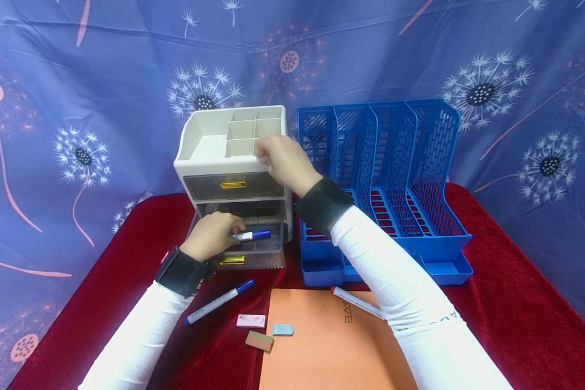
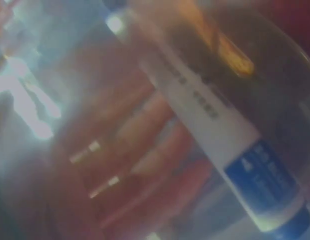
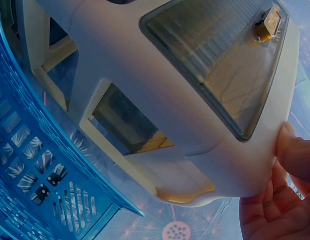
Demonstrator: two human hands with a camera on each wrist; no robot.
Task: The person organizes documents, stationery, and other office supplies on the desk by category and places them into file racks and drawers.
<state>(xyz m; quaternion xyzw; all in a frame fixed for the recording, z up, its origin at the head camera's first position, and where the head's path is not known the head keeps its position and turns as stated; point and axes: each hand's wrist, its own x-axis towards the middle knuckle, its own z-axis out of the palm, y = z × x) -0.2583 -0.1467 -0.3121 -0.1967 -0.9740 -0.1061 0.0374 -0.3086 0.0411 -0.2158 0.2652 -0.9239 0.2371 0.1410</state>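
My left hand (image 1: pixel 213 233) holds a blue-capped whiteboard marker (image 1: pixel 254 235) at the pulled-out lower drawer (image 1: pixel 273 261) of a cream desk organizer (image 1: pixel 209 164). The left wrist view is hazy, but the marker's white barrel (image 2: pixel 195 105) and blue end show, with finger shapes alongside. At the organizer's top right front corner, my right hand (image 1: pixel 286 161) grips the rim. From the right wrist, the thumb (image 3: pixel 297 155) lies on the front face and the other fingers curl behind the edge. The upper drawer (image 1: pixel 205 187) with its gold handle is closed.
A blue file rack (image 1: pixel 385 238) stands right of the organizer. In front lie another blue marker (image 1: pixel 219 301), a pink-white eraser (image 1: pixel 251 321), a green-orange eraser (image 1: pixel 260 341), a light-blue eraser (image 1: pixel 283 330) and a red-capped marker (image 1: pixel 356 301) on an orange board (image 1: pixel 312 357).
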